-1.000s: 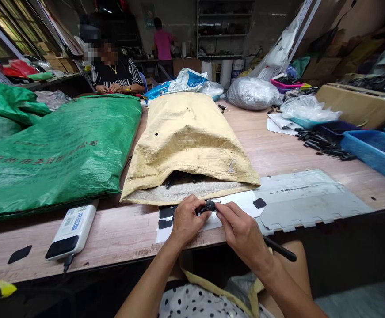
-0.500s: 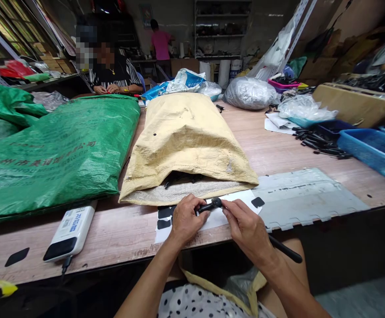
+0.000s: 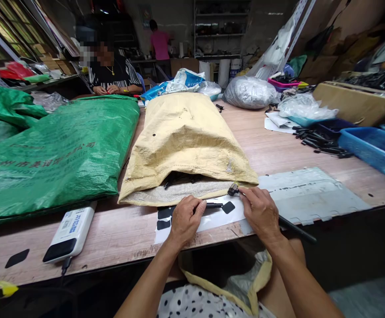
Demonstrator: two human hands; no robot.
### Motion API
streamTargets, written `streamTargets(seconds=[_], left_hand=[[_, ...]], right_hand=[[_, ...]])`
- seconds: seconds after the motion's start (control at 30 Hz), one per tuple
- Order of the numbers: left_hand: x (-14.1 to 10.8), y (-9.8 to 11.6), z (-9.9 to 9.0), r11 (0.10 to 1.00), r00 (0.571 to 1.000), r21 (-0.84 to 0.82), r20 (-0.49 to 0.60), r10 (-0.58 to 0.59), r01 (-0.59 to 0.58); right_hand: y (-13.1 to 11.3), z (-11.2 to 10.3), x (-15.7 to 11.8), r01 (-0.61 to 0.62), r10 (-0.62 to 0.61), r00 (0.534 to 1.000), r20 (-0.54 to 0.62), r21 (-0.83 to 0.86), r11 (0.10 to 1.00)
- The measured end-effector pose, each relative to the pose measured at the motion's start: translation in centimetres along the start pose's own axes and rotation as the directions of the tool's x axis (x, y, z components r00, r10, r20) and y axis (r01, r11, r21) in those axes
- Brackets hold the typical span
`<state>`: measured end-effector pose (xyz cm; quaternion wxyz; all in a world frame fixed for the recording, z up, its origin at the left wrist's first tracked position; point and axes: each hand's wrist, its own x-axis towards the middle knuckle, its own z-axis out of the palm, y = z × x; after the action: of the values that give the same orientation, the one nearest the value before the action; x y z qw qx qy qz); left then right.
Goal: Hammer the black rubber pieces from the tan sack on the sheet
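Head view, worktable (image 3: 122, 232) with wood-grain top. Item: left hand (image 3: 187, 217), fingers closed around a slim black rod (image 3: 215, 205), which projects rightward over a white sheet (image 3: 208, 224) at the near edge. Item: right hand (image 3: 261, 212), thumb and fingers clamped on a dark tool (image 3: 233, 190) with a short, partly shiny head; a long dark handle shows beyond the wrist, slanting down over the table edge. The tool's head is up and to the right of the rod's tip, apart from it, near the mouth of the sack. Item: black rounded patch (image 3: 228, 207), flat on the sheet, just beside the rod's tip. Item: yellow woven sack (image 3: 188, 137), lying mouth toward the hands, dark pieces inside. Left of it: green sack (image 3: 62, 150), printed; white device (image 3: 71, 229), dark panel, cable attached. Right: grey mat (image 3: 314, 194), notched near edge; loose black pieces (image 3: 325, 143) beside a blue tray (image 3: 371, 161). Far side: plastic-wrapped bundle (image 3: 252, 92); one seated co-worker (image 3: 116, 79), striped sleeves; another person (image 3: 161, 44), pink top.
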<state>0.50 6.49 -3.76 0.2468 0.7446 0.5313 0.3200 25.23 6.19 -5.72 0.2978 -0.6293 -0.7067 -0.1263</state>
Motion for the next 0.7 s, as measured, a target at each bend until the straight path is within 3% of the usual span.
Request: streamTargets(seconds=[0.7], left_hand=[[-0.02, -0.17, 0.22, 0.999, 1.000, 0.049, -0.003, 0.015, -0.015]], right_hand=[[-0.42, 0.13, -0.36, -0.076, 0.078, 0.995, 0.055, -0.037, 0.996]])
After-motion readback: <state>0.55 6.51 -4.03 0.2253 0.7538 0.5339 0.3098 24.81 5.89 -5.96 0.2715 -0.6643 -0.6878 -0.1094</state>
